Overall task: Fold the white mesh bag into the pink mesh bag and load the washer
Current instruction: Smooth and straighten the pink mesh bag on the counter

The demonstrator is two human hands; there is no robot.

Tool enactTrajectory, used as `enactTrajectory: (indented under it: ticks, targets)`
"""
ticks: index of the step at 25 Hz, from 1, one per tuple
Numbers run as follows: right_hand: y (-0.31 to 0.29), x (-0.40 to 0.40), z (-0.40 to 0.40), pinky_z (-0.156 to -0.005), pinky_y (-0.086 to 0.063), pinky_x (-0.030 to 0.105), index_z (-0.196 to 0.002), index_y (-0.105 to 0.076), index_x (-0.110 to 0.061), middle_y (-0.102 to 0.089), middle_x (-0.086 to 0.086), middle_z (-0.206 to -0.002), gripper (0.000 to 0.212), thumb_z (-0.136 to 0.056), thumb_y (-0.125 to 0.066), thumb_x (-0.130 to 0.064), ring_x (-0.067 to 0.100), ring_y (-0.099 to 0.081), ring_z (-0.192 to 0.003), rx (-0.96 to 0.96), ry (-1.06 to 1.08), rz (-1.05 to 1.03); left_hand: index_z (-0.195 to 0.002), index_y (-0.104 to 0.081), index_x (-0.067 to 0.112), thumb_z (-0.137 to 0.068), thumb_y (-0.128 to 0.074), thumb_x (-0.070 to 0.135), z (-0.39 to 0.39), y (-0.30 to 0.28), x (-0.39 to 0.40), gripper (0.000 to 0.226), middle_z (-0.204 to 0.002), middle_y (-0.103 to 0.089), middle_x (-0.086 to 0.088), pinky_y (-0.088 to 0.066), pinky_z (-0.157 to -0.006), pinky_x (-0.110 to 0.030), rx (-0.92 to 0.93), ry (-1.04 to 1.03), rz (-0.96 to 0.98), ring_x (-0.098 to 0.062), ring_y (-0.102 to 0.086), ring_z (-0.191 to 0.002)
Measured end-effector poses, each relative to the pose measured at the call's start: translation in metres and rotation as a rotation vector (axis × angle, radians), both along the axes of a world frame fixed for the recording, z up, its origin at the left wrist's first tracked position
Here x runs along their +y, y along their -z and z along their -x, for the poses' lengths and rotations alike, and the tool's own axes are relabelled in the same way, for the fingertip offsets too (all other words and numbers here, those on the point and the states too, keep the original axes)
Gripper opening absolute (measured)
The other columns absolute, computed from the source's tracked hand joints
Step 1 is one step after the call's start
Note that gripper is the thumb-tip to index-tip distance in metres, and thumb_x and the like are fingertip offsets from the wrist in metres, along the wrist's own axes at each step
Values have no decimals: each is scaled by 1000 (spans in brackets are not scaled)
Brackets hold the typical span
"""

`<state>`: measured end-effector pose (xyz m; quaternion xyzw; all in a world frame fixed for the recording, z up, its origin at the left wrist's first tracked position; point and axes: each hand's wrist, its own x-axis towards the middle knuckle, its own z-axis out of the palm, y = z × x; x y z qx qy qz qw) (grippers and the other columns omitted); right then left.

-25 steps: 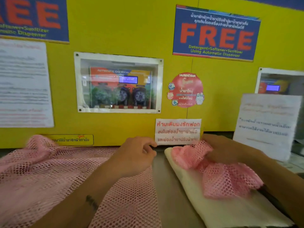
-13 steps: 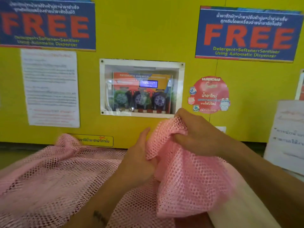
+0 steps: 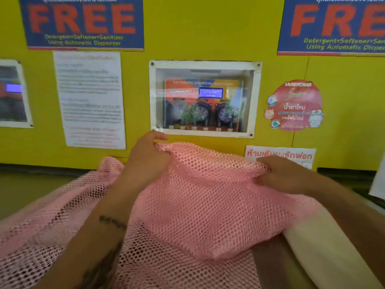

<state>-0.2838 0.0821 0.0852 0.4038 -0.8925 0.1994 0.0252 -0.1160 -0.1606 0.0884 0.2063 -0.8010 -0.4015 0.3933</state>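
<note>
I hold the pink mesh bag (image 3: 200, 205) up in front of me with both hands, its top edge stretched between them. My left hand (image 3: 145, 161) grasps the bag's far left corner with fingers curled into the netting; my right hand (image 3: 281, 176) pinches the far right edge. The rest of the pink mesh spills down and away to the near left. At the near right, a cream-white cloth piece (image 3: 325, 251) pokes out from under the pink mesh; I cannot tell whether it is the white bag. Beyond my hands, on the yellow wall (image 3: 208, 28), sits the windowed dispenser panel (image 3: 205, 99) between 2 blue FREE posters (image 3: 83, 21).
</note>
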Motion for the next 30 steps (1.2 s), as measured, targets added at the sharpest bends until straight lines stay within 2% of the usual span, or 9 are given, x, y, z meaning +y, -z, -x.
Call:
enactTrajectory:
  ticks: [3, 9, 11, 13, 16, 18, 22, 26, 30]
  targets:
    - [-30, -5, 1, -68, -48, 34, -79, -64, -20, -68, 0, -85, 6, -81, -70, -19, 21, -64, -81, 26, -4, -132, -99, -68, 20, -79, -62, 11, -10, -34, -30, 22, -103, -67, -7, -43, -63, -26, -200, -78, 246, -25, -62, -83]
    - [-75, -50, -41, -60, -42, 34, -87, -65, -9, -68, 20, -83, 10, -85, -56, -12, 38, -63, -78, 626, 190, 520, -78, -48, 12, -77, -52, 7, -45, -82, -91, 7, -87, -54, -17, -28, -64, -35, 270, -410, 645, -26, -45, -79]
    - [-72, -50, -68, -50, -38, 30, -68, -59, -14, -62, 5, -67, 21, -89, -58, -20, 25, -60, -65, 479, 12, 249, -75, -50, 8, -77, -60, 9, -66, -74, -111, 11, -83, -53, -9, -30, -64, -33, 69, -283, 698, -27, -48, -79]
    - [-59, -42, -94, -55, -43, 26, -69, -64, -29, -60, -11, -62, 22, -91, -63, -28, 5, -56, -58, 144, -248, -217, -78, -57, 13, -70, -72, 27, -101, -61, -125, 21, -82, -60, -5, -38, -64, -34, -504, -91, 631, -31, -58, -83]
    - [-42, -37, -104, -75, -52, 36, -116, -69, -28, -70, -2, -81, 27, -89, -67, -29, 20, -66, -78, -650, -554, -270, -92, -65, 18, -48, -72, 54, -147, -52, -121, 57, -93, -68, -9, -44, -74, -34, -971, 120, 440, -18, -60, -82]
    - [-37, -48, -91, -75, -53, 36, -121, -66, -24, -73, 5, -85, 49, -77, -76, -41, 22, -68, -79, -549, -470, -150, -95, -68, 25, -54, -71, 58, -149, -52, -112, 53, -95, -71, 0, -43, -77, -33, -805, 231, 340, -11, -59, -83]
    - [-3, -82, -58, -71, -48, 23, -116, -64, -26, -69, -5, -93, 26, -90, -64, -26, 8, -64, -82, -38, -111, -106, -109, -60, 44, -79, -67, 56, -117, -46, -92, 34, -111, -65, 20, -42, -94, -33, -636, 346, 381, -3, -58, -106]
    - [59, -102, -36, -88, -50, 32, -103, -63, -32, -65, -4, -113, 14, -91, -56, -32, 7, -60, -97, -53, 23, -122, -120, -58, 39, -88, -57, 47, -65, 15, -82, 33, -115, -55, 18, -45, -95, -34, -888, 414, 504, -11, -56, -109]
    - [71, -103, -50, -112, -32, 36, -146, -36, -28, -38, 2, -154, 62, -91, -49, -53, 20, -40, -136, -110, 20, -441, -138, -42, 43, -85, -39, 53, -29, 77, -109, 54, -156, -33, -2, -30, -112, -56, -1115, 157, 661, -29, -36, -138]
